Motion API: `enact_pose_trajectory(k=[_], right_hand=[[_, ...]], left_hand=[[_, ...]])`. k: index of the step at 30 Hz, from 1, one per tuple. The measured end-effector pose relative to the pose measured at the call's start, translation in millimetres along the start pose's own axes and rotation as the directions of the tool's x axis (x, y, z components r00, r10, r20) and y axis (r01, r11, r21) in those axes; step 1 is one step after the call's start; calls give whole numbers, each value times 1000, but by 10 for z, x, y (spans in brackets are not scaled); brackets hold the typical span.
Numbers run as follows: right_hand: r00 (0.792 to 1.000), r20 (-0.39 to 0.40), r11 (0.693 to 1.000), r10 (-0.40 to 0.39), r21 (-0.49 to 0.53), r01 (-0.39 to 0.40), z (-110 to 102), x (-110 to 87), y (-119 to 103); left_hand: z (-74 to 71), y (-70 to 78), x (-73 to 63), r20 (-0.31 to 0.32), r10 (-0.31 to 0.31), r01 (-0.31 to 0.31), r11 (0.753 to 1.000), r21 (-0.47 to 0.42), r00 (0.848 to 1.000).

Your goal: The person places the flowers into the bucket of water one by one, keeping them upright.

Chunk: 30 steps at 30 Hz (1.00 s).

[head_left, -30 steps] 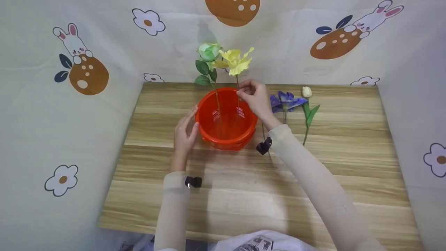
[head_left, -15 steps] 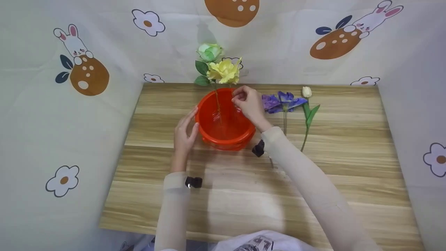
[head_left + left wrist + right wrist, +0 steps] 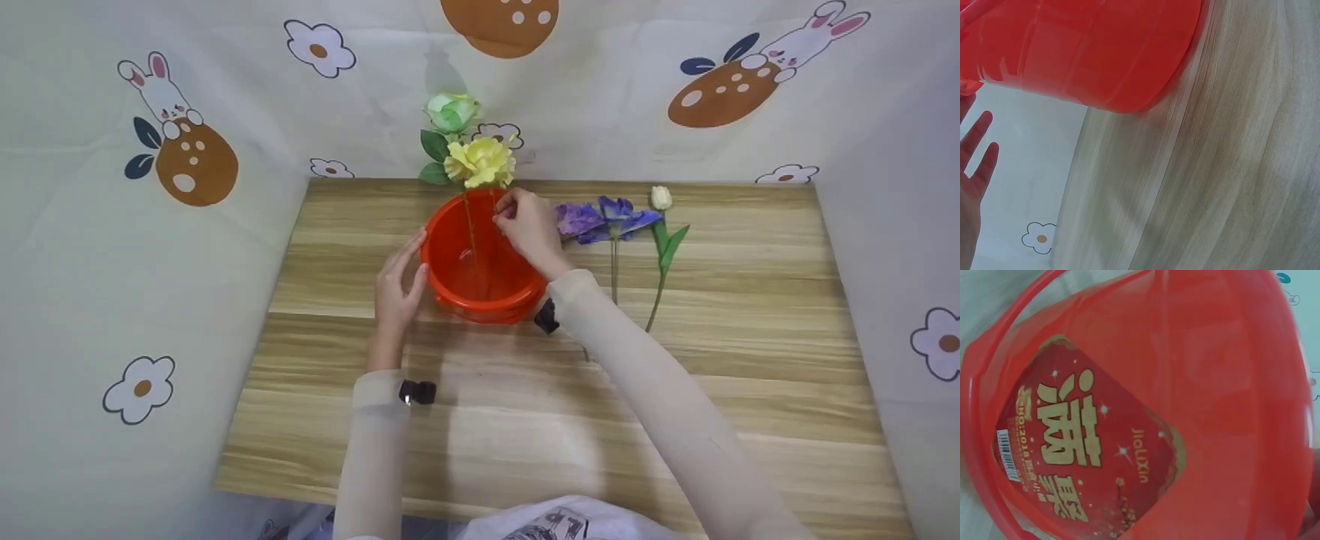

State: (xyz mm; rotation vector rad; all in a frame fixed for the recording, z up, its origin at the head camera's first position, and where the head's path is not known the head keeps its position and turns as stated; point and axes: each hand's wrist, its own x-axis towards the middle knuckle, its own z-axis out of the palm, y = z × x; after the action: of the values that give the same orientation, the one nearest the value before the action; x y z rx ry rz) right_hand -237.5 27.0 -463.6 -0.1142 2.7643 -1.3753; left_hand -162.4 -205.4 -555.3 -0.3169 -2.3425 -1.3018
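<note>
Touching the bucket's near-left side, left hand: thumb and fingers spread apart, tips at the rim, not wrapped around it.
Red bucket: upright on the wooden table, between the two hands; a printed label with gold characters faces the right wrist's camera.
Green rose: beyond and to the right of the left hand, its stem down inside the bucket, its head above the far rim.
Yellow flower: head just beyond and left of the right hand, stem reaching into the bucket.
Right hand: thumb and fingers pinching the yellow flower's stem, over the bucket.
Purple flowers: lying just right of the right hand, stems partly hidden by the sleeve.
White tulip: lying farther right of that hand, green leaves below its bloom.
</note>
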Motion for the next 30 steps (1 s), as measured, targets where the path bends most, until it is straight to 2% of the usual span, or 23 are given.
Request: enact_pose_trajectory(k=[6,12,24,27,30], right_hand=[[1000,23,995,14,-95,-12,31,25,-32],[999,35,971,26,-239,-17,58,55,-52],[1000,-6,936,-4,-351,2,133,19,-59],[1000,-14,931,-9,-365,3,149,21,-55],[1000,-13,933,3,-359,-8,167,39,-51]], left_hand=[[-2,8,6,-14,12,-13,1000,-24,1000],[2,10,1,-14,11,-11,1000,-22,1000],[15,16,-5,-14,-11,10,1000,-27,1000],[15,81,4,-18,-8,7,999,-43,1000],[-6,215,18,-16,-4,3,998,-62,1000]])
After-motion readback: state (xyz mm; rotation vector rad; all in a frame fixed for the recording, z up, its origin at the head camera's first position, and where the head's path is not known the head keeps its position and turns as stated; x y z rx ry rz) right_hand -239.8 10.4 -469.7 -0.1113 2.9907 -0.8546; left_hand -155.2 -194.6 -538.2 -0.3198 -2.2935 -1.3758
